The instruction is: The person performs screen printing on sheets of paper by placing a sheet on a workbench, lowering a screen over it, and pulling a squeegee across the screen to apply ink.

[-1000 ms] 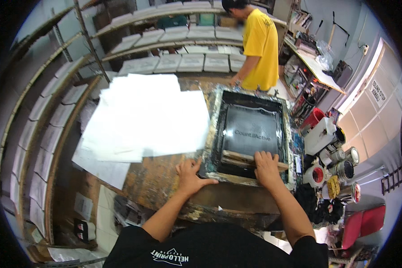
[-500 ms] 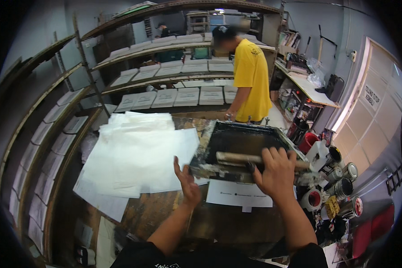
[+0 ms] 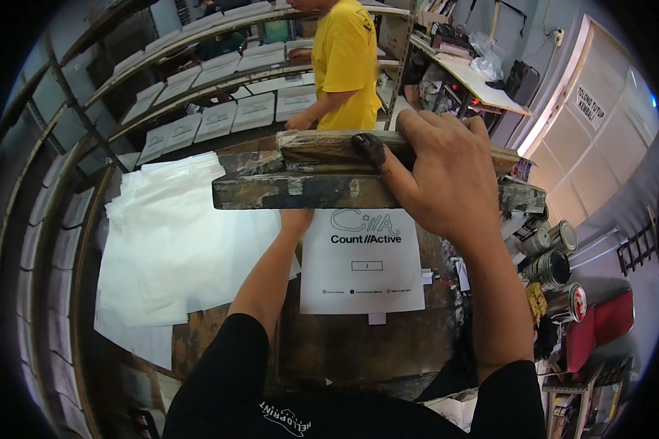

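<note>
Gripping with the right hand [image 3: 447, 172], we have our fingers bent over the top of a long wooden bar [image 3: 318, 150] and the dark-stained thumb pressed down its front, the hand closed about it rather than spread. Just below and in front of these fingers, the near edge of the screen frame [image 3: 300, 192] runs across, smeared with dark paint; the frame is tilted up toward us, raised clear of the tabletop [image 3: 344, 355], with the bar lying along it. To the left of that hand and lower, our left hand [image 3: 297, 216] passes behind the frame's edge, so most of it is hidden and we cannot tell how far it is open or whether it holds anything. Right beside the left wrist, below the right hand and to its left, we see a white printed sheet [image 3: 362, 293] flat on the tabletop, its top end covered by the frame and a small pale tab [image 3: 377, 319] at its lower edge. Farther left of the left hand spreads a loose pile of white sheets [image 3: 168, 249]. Beyond both hands, a person in a yellow shirt [image 3: 344, 69] stands by a rack [image 3: 220, 82]; to the right of our right forearm we have paint cans [image 3: 548, 269] and a red seat [image 3: 600, 329].
</note>
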Tool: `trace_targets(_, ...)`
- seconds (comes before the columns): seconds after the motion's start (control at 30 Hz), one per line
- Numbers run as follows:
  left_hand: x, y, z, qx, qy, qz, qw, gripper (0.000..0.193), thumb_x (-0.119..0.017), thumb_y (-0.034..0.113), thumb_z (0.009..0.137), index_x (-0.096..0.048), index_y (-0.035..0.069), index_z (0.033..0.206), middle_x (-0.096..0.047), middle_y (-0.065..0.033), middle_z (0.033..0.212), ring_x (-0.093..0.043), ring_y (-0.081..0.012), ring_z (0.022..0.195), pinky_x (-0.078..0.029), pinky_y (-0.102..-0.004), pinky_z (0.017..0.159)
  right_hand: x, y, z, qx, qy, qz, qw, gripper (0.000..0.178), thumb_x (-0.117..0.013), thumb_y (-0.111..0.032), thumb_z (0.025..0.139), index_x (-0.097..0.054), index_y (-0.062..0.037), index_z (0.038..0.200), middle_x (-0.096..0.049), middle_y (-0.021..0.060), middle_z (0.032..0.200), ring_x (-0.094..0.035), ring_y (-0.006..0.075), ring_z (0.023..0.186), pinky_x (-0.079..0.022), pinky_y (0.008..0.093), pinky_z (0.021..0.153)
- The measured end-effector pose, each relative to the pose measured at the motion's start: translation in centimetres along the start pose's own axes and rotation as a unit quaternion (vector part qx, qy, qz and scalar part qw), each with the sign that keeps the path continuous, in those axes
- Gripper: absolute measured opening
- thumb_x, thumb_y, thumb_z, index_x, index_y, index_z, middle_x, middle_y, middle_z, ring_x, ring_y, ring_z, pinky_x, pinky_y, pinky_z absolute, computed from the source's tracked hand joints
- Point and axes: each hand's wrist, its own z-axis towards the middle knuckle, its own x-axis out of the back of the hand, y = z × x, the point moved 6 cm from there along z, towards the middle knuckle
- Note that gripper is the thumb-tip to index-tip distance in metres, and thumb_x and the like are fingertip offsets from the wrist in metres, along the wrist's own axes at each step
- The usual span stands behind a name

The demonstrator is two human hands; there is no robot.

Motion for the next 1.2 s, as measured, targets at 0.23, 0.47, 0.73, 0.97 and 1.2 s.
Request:
trace_targets(0.23,4.5,1.8,-0.1,0.086,-0.082,-0.068,0.991,0.021,-0.068,0.020,0.100,-0.074,0.005,0.113,-0.073,-0.0238,0.090,-0.070,-0.0448,0.083,-0.056,-0.0526,0.078,0.2,-0.2,-0.1,0.001,0.003,0.002,1.000,0.040,-0.067,-0.038,0.094,-0.069,0.0005,0.106,-0.070,0.0173,0.095,-0.065,0.0377,0.097,-0.043,0.0471,0.090)
trace_targets(0.47,20.9,-3.1,-13.0,0.242,0.116,-0.161,0.950,0.018,-0.065,0.013,0.106,-0.067,-0.003,0.098,-0.067,-0.0162,0.073,-0.062,-0.0229,0.062,-0.050,-0.0393,0.061,-0.1,-1.2,-2.6,-0.009,-0.019,-0.033,0.999,0.045,-0.063,-0.044,0.097,-0.067,-0.0004,0.108,-0.069,0.0182,0.098,-0.064,0.0391,0.100,-0.043,0.0481,0.092)
trace_targets(0.73,35.5,-20.2,-23.1,0.324,0.191,0.027,0.926,0.026,-0.065,0.022,0.107,-0.063,0.001,0.091,-0.068,-0.0108,0.072,-0.066,-0.0204,0.063,-0.052,-0.0372,0.061,-0.8,-1.2,-3.9,-0.007,-0.012,-0.043,0.999,0.043,-0.065,-0.038,0.097,-0.070,-0.0010,0.119,-0.072,0.0179,0.106,-0.066,0.0379,0.103,-0.043,0.0461,0.092)
trace_targets(0.97,40.8,-16.4,-18.2,0.205,0.223,0.203,0.931,0.055,-0.074,0.025,0.101,-0.059,-0.007,0.143,-0.063,-0.0299,0.137,-0.060,-0.0421,0.126,-0.045,-0.0450,0.112,-1.0,-1.2,-4.4,0.022,0.044,-0.047,0.998,0.045,-0.065,-0.043,0.098,-0.073,-0.0030,0.118,-0.074,0.0164,0.104,-0.068,0.0342,0.103,-0.044,0.0487,0.095)
trace_targets(1.2,17.3,5.9,-17.4,-0.016,-0.296,0.103,0.950,0.115,-0.058,0.089,0.084,-0.044,0.006,0.163,-0.031,-0.0259,0.172,-0.022,-0.0470,0.161,-0.006,-0.0667,0.129,-0.8,-1.1,-3.2,0.049,0.032,-0.067,0.996,0.048,-0.063,-0.042,0.100,-0.071,-0.0021,0.126,-0.075,0.0177,0.110,-0.069,0.0372,0.106,-0.045,0.0497,0.096)
